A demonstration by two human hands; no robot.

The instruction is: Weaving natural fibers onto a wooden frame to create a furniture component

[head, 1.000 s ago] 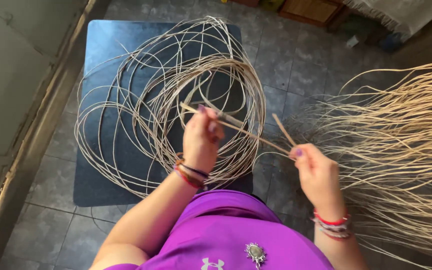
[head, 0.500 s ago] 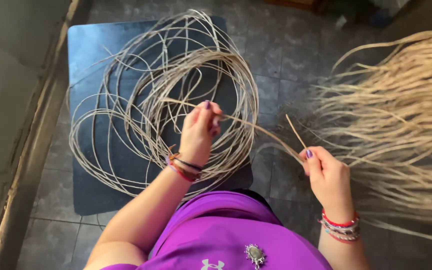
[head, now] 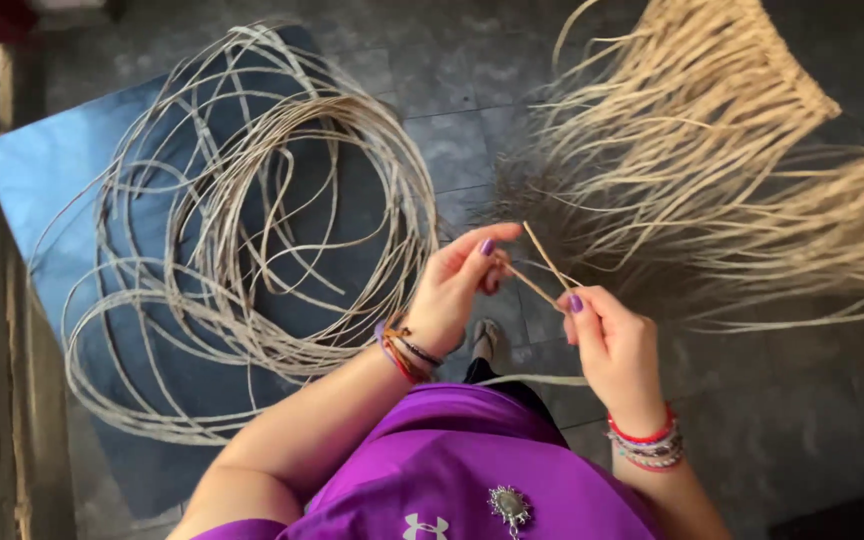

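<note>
Hands pinching crossed cane strands: left hand [head: 460, 285] and right hand [head: 607, 345] each grip one strand [head: 544, 262]; joining underway, next needing tension.

Two hands, left hand [head: 457, 290] and right hand [head: 615, 350]; two thin cane strips [head: 544, 268] crossed between them; one loose cane coil [head: 242, 220]; one dark board [head: 32, 180]; one fibre bundle [head: 742, 170].

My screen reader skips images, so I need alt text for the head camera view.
Seen from above, a person's left hand and right hand pinch thin cane strands between them. A loose coil of cane lies on a blue mat at left, and a bundle of pale fibres spreads at right.
</note>
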